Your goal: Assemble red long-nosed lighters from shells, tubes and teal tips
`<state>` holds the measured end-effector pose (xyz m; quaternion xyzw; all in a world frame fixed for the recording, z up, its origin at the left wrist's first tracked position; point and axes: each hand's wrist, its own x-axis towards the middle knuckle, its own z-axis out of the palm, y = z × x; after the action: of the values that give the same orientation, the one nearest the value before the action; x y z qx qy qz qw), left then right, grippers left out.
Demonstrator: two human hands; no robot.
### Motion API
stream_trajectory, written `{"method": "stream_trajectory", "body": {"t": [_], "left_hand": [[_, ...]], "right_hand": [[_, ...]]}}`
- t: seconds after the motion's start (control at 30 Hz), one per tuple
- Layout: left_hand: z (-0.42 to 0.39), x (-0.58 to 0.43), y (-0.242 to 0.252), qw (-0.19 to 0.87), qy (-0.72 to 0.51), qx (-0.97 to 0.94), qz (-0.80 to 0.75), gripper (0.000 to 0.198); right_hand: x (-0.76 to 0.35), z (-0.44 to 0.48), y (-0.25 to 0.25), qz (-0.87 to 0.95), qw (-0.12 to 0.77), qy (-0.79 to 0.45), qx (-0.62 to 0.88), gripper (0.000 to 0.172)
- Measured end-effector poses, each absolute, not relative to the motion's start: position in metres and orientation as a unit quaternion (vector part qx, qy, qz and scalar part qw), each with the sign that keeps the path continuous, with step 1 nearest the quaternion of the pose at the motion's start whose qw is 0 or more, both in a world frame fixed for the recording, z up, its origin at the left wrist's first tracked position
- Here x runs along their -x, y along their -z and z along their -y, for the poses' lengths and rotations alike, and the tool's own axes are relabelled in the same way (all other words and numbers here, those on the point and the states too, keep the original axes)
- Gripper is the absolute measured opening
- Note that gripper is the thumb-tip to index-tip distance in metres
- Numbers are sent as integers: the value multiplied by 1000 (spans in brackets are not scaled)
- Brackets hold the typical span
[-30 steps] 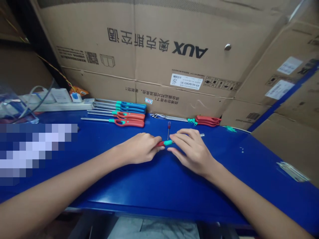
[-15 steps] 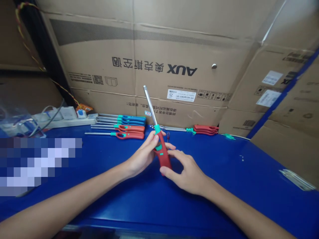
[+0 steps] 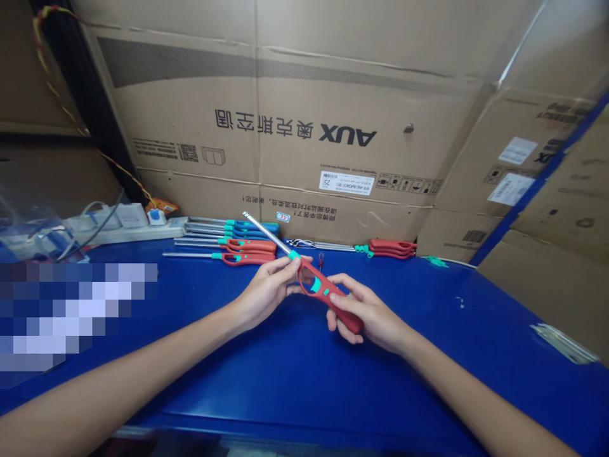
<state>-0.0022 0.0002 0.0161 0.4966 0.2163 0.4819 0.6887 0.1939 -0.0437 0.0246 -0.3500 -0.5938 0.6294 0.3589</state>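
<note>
Both hands hold a long-necked lighter (image 3: 343, 310) with a red handle, green trigger and silver tube, tilted so that the tube points up and left. My left hand (image 3: 271, 289) pinches it near the green collar where the tube meets the handle. My right hand (image 3: 364, 311) is closed around the lower handle, thumb on top. Behind my left hand lie red lighters (image 3: 257, 259) and blue lighters (image 3: 261, 227) in a row, tubes to the left. A small screwdriver (image 3: 321, 259) stands or lies just behind the held lighter; which one I cannot tell.
Red handle parts (image 3: 392, 247), silver tubes (image 3: 328, 246) and green pieces (image 3: 435, 260) lie along the back of the blue table (image 3: 228, 387). A white power strip (image 3: 128, 231) sits at the back left. Cardboard (image 3: 295, 82) walls the rear. Thin strips (image 3: 566, 343) lie at right.
The lighter has tipped over to the left, its tube dropping lower and its handle end swinging right. My right hand has shifted right with it and now wraps the handle.
</note>
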Motion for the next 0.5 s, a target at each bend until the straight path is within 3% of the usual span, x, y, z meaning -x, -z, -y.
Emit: {"method": "stream_trajectory", "body": {"t": [0.5], "left_hand": [[-11, 10, -9, 675, -528, -443, -263, 34]], "right_hand": [[-222, 19, -15, 546, 435, -604, 384, 36]]}}
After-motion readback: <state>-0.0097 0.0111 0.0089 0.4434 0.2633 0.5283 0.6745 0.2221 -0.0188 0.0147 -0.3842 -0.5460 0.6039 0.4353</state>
